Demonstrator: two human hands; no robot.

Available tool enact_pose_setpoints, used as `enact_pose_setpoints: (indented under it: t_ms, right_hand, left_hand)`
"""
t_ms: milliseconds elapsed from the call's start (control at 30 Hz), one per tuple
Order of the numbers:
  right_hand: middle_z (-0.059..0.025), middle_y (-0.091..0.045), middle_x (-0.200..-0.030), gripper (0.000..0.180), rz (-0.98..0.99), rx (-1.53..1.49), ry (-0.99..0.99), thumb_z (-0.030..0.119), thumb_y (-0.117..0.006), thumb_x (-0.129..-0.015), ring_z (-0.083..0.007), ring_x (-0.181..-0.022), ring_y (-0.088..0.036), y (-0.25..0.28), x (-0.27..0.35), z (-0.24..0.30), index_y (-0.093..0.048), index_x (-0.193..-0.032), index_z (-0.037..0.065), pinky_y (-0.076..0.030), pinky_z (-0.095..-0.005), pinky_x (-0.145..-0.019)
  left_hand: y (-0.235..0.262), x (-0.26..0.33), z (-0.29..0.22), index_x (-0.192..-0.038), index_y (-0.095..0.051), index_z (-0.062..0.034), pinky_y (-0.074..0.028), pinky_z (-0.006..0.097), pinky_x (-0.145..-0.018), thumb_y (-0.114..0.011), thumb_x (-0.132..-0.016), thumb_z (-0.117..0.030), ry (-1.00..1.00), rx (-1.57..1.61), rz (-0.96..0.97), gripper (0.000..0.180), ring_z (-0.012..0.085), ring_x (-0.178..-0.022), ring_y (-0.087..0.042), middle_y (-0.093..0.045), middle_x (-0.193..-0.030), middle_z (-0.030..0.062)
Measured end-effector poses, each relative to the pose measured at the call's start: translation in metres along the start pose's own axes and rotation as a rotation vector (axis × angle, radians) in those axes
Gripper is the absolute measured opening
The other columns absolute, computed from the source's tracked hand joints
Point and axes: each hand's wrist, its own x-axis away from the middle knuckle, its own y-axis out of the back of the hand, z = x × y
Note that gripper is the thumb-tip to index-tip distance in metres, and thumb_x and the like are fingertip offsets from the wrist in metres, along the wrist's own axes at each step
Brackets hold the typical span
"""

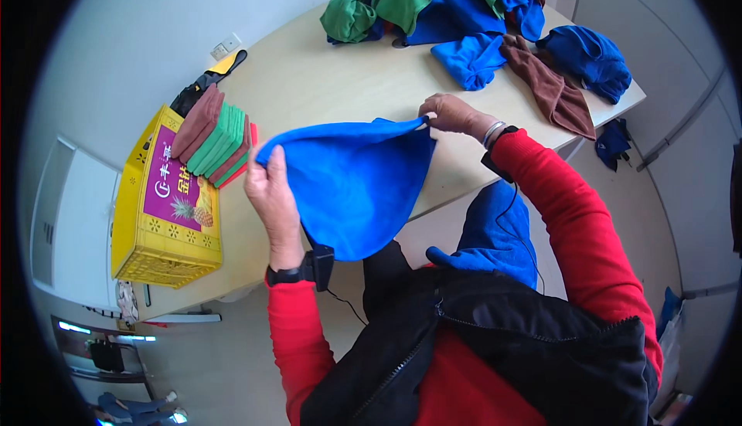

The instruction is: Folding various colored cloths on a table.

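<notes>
A blue towel [352, 186] hangs stretched between my two hands, over the near edge of the table. My left hand [270, 194] pinches its left corner, thumb on top. At the opposite upper corner my right hand [457, 115] grips the cloth between thumb and fingers. The towel sags in the middle, its lower part hanging toward my lap. Another blue cloth [495, 233] lies across my leg. To the left of my left hand is a stack of folded brown, green and red towels [215, 136].
The stack sits by a yellow plastic crate [166, 264] with a purple printed panel. A heap of crumpled green, blue, red and brown cloths [440, 5] covers the table's far side. A brown cloth [550, 90] droops over the right edge. A black and yellow item [207, 82] lies near the wall.
</notes>
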Motion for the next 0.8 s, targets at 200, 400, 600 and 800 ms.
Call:
enact_pose_setpoints:
  t_ms: [200,400,600,800]
  right_hand:
    - [-0.0073,-0.071,-0.114,0.024,0.05,-0.423,-0.074,0.023,-0.071,-0.088,-0.0266,-0.112,-0.064,0.031,0.002,0.035,-0.069,-0.108,0.009,-0.05,-0.0393,-0.097]
    - [-0.0075,-0.074,-0.102,0.028,-0.272,-0.416,0.362,0.03,-0.072,-0.091,-0.0264,-0.1,-0.069,-0.026,0.008,0.135,-0.07,-0.109,0.009,-0.053,-0.0378,-0.09]
    - [-0.0061,-0.071,-0.099,0.024,-0.154,-0.623,-0.054,0.021,-0.068,-0.094,-0.0175,-0.092,-0.066,-0.016,-0.011,0.118,-0.068,-0.111,0.003,-0.052,-0.0335,-0.086]
    - [0.0043,-0.063,-0.091,0.014,-0.304,-0.731,0.154,0.014,-0.067,-0.096,-0.0054,-0.086,-0.057,0.108,0.003,0.131,-0.068,-0.105,0.003,-0.046,-0.0229,-0.081]
  left_hand:
    - [0.021,-0.034,-0.021,-0.107,-0.064,-0.0005,-0.045,0.022,-0.076,-0.062,-0.101,-0.018,-0.022,0.134,-0.03,0.018,0.006,-0.082,-0.054,-0.062,-0.091,-0.003]
    - [0.044,-0.047,-0.026,-0.104,-0.064,-0.0017,-0.045,0.02,-0.077,-0.063,-0.1,-0.018,0.042,0.223,0.042,0.017,0.0045,-0.081,-0.054,-0.062,-0.091,-0.0044]
    - [0.066,-0.051,-0.048,-0.104,-0.064,-0.0025,-0.045,0.02,-0.074,-0.063,-0.1,-0.017,-0.009,0.142,-0.026,0.015,0.003,-0.08,-0.053,-0.061,-0.09,-0.0044]
    - [0.122,-0.065,-0.061,-0.103,-0.064,-0.0021,-0.044,0.02,-0.069,-0.063,-0.098,-0.012,-0.235,-0.304,-0.067,0.011,0.0026,-0.077,-0.051,-0.059,-0.086,-0.0041]
